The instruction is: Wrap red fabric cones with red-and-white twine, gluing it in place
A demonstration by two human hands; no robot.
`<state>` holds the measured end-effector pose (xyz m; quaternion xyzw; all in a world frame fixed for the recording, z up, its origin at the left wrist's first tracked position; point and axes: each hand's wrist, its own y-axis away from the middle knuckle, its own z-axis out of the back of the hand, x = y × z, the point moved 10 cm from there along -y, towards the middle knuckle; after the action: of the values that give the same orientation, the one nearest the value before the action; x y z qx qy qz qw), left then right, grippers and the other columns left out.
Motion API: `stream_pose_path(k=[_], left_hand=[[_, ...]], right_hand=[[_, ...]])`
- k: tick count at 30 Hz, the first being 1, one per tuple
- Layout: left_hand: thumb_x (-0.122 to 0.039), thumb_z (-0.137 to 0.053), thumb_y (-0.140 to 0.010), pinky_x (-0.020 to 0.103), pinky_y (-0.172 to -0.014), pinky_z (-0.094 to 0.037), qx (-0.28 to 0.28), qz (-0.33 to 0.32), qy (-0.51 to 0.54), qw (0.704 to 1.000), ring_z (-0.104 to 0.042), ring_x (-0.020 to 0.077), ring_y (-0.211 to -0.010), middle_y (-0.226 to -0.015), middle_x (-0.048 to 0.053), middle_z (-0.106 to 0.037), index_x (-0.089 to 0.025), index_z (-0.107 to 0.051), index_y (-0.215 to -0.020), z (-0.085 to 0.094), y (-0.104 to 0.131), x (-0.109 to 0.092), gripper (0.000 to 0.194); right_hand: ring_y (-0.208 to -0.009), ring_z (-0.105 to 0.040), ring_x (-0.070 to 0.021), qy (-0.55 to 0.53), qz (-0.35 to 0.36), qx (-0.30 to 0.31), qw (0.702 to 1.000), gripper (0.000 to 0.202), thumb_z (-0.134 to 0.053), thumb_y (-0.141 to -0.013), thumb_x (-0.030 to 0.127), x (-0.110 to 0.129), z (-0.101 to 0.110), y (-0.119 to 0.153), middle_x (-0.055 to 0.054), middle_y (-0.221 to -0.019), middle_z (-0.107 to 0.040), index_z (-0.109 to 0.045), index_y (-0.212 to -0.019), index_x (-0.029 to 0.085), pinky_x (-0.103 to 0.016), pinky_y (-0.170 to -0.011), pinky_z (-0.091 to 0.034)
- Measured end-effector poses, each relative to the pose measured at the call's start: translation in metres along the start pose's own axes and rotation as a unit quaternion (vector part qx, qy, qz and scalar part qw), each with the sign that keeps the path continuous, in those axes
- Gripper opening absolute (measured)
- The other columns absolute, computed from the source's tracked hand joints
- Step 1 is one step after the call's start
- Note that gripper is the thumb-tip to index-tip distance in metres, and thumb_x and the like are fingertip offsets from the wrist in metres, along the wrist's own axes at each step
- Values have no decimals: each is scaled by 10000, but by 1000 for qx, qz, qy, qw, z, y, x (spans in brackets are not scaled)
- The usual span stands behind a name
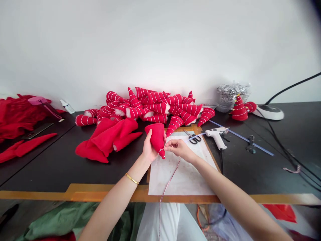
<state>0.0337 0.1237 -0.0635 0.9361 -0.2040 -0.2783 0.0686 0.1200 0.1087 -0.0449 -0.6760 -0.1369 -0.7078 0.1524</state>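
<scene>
My left hand (149,147) is wrapped round a plain red felt cone (155,135), its wide end up and its tip pointing down. Near that tip, my right hand (179,148) pinches a red-and-white twisted cord (172,175). One strand of the cord crosses the cone close to the point. From there the cord hangs over the white paper sheet (185,180) and drops past the table's front edge. A gold bracelet (132,178) circles my left wrist.
Several cord-wrapped red cones (157,107) are heaped at the back, plain red cones (107,137) in front of them. Scissors (193,137), a glue gun (217,135) and a clear stick (248,140) lie right. Beyond stand a decorated cone (239,109), a lamp base (269,112) and a silver-filled tub (227,97).
</scene>
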Motion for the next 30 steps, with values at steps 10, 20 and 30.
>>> stream_pose_path(k=[10, 20, 30], left_hand=[[-429, -560, -933, 284, -585, -526, -77, -77, -40, 993, -632, 177, -609, -736, 75, -703, -124, -684, -883, 17, -7, -11, 333], [-537, -369, -987, 296, -625, -548, -51, -39, -34, 997, -661, 193, -685, -797, 124, -702, -108, -684, -924, 13, -6, -4, 536], [-499, -731, -795, 233, -568, -499, -30, -83, -79, 993, -584, 123, -588, -697, 30, -620, -119, -646, -844, 6, 1, -11, 392]], right_hand=[[-474, -269, -69, -6, -27, -25, 999, 436, -812, -637, 557, -7, 6, -3, 70, -506, -423, -673, -733, 155, -252, -455, -160], [-494, -277, -73, -27, -13, -21, 999, 371, -814, -656, 498, -5, 6, -2, 48, -539, -469, -727, -757, 151, -256, -468, -168], [-449, -149, -49, -95, -99, 16, 990, 433, -830, -627, 530, -21, 0, 3, 107, -492, -312, -693, -773, 146, -263, -435, -74]])
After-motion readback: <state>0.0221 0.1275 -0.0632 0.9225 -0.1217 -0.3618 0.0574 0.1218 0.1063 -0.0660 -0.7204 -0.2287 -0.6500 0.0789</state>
